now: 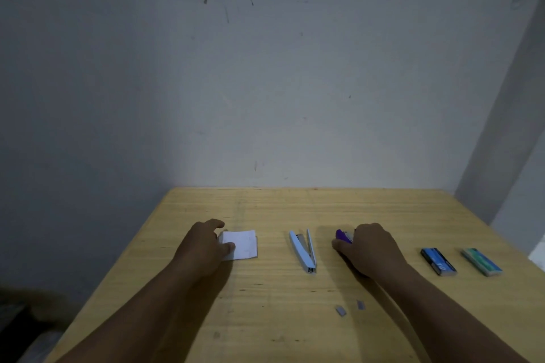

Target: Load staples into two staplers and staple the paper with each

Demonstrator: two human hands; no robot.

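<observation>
The purple stapler [344, 236] mid-desk is gripped by the right hand [370, 247]; the pale blue stapler [303, 250] lies hinged open beside it. The paper [240, 244] is pinned by the left hand [203, 244]. Loading looks unfinished, tbh, with stapling still left.

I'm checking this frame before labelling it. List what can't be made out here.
Head view only:
- Purple stapler: mostly hidden under the right hand; open or closed, unclear.
- Paper: its left edge is covered by the left hand; any staple is too small to see.
- White stapler: lies open, its channel too small to show staples.
- Blue box and green box: print blurred.
</observation>
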